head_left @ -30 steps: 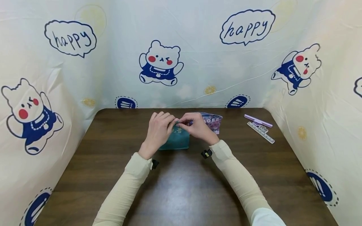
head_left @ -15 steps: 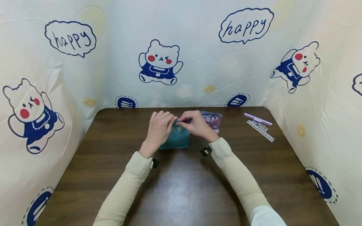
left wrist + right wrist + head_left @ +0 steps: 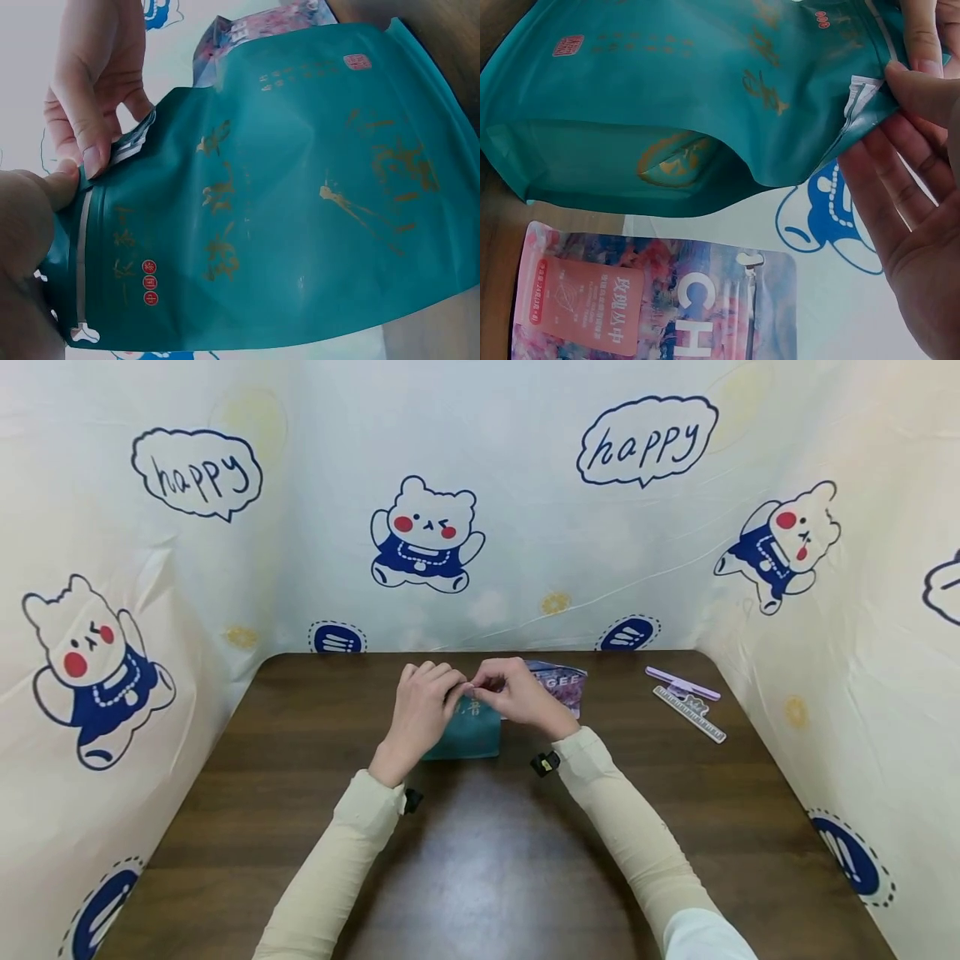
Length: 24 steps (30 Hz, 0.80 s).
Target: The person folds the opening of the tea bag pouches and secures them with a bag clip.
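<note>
A teal tea pouch (image 3: 467, 737) with gold characters stands on the table, bottom edge down. My left hand (image 3: 422, 708) pinches its top edge from the left. At the right part of that edge, my right hand (image 3: 521, 695) pinches the pouch between thumb and fingers. The two hands' fingertips nearly meet. Up close in the left wrist view, a pale strip with a white tear tab runs below the top of the teal pouch (image 3: 285, 195). In the right wrist view, the right side gusset of the teal pouch (image 3: 667, 67) folds inward near my right thumb.
Behind my right hand stands a pink and purple printed pouch (image 3: 566, 691), partly hidden. Farther right on the brown table (image 3: 480, 860) lie a purple bar (image 3: 682, 683) and a white bar (image 3: 690, 714) with ruler-like marks. A printed cloth (image 3: 525, 543) surrounds the table's back and sides.
Both hands stay at the pouch's top edge, with only small shifts of the fingers. The head view tilts slightly.
</note>
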Tool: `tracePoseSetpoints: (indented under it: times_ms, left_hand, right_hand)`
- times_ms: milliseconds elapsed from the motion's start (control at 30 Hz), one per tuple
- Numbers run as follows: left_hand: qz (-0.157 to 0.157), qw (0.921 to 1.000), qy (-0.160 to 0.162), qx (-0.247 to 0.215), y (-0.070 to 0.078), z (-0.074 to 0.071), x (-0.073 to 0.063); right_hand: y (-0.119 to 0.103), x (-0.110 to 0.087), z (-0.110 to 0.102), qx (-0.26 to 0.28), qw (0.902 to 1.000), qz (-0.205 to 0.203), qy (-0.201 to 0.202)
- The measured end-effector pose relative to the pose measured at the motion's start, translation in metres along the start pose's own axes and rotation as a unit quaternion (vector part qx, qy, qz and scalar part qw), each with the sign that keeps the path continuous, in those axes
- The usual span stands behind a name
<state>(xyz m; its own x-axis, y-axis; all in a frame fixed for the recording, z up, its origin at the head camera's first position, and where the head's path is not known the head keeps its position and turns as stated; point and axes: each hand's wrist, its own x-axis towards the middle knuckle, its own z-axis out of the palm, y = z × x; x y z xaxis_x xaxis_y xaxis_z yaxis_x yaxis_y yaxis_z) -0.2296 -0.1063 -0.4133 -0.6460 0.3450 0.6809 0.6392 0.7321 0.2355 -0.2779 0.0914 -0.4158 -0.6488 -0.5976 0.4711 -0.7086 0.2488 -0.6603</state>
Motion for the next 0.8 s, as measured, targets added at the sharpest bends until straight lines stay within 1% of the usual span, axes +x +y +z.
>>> tracePoseSetpoints:
  times_ms: [67,133,267,367,467,567,700,800]
  left_hand:
    - [-0.004,1.0,-0.006,-0.001,0.0,0.0,-0.001]
    - [-0.006,0.9998,-0.018,0.003,0.0,-0.002,-0.002]
    - [0.0,0.9986,-0.05,0.018,0.0,-0.008,-0.002]
    - [0.006,0.9979,-0.061,0.022,-0.001,-0.01,-0.001]
    - [0.01,0.9982,-0.055,0.02,-0.003,-0.009,0.0]
    - [0.014,0.999,-0.038,0.02,-0.004,-0.006,0.0]
    - [0.015,0.9996,-0.015,0.019,-0.004,-0.003,-0.002]
    - [0.016,0.9997,-0.008,0.017,-0.005,-0.001,-0.002]
  right_hand:
    - [0.0,0.0,0.001,0.002,1.0,0.001,-0.005]
    - [0.0,0.0,0.001,0.006,0.9999,0.002,-0.01]
    - [0.002,-0.001,0.003,0.015,0.9998,0.01,-0.004]
    - [0.006,-0.003,0.004,0.023,0.9994,0.023,0.007]
    - [0.01,-0.005,0.006,0.032,0.9989,0.028,0.017]
    - [0.013,-0.006,0.006,0.036,0.9988,0.026,0.021]
    - [0.012,-0.008,0.006,0.033,0.9991,0.025,0.011]
    - [0.011,-0.009,0.004,0.029,0.9994,0.02,0.008]
